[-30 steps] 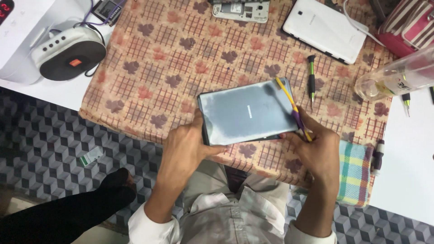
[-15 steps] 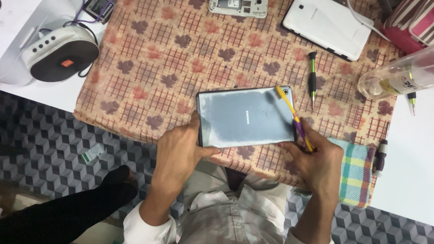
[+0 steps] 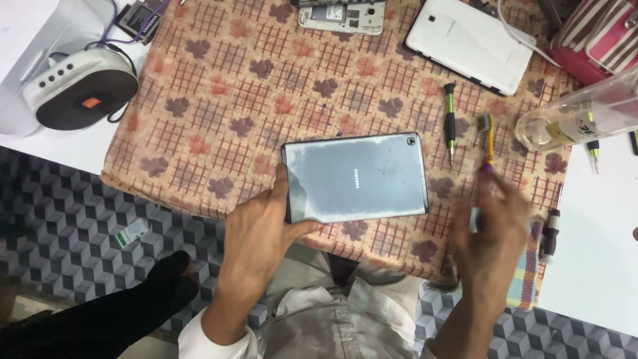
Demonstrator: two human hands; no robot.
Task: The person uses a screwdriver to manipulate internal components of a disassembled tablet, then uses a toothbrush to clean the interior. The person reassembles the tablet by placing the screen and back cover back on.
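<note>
A grey tablet (image 3: 357, 178) lies face down on a patterned cloth (image 3: 279, 93). My left hand (image 3: 264, 233) grips its left edge, thumb on the back. My right hand (image 3: 493, 229) is blurred to the right of the tablet and apart from it, and it holds a yellow and purple brush (image 3: 487, 143) by the handle, bristles pointing away from me.
A green-handled screwdriver (image 3: 450, 126) lies beside the brush. Farther back are a white tablet (image 3: 469, 41) and an opened phone (image 3: 340, 14). A clear bottle (image 3: 577, 118) lies at the right, a round speaker (image 3: 78, 93) at the left, another screwdriver (image 3: 549, 233) by the cloth's right edge.
My right hand has pulled the brush off the tablet's right edge and moved it to the right. The tablet's right edge now shows fully. My left hand still holds the tablet.
</note>
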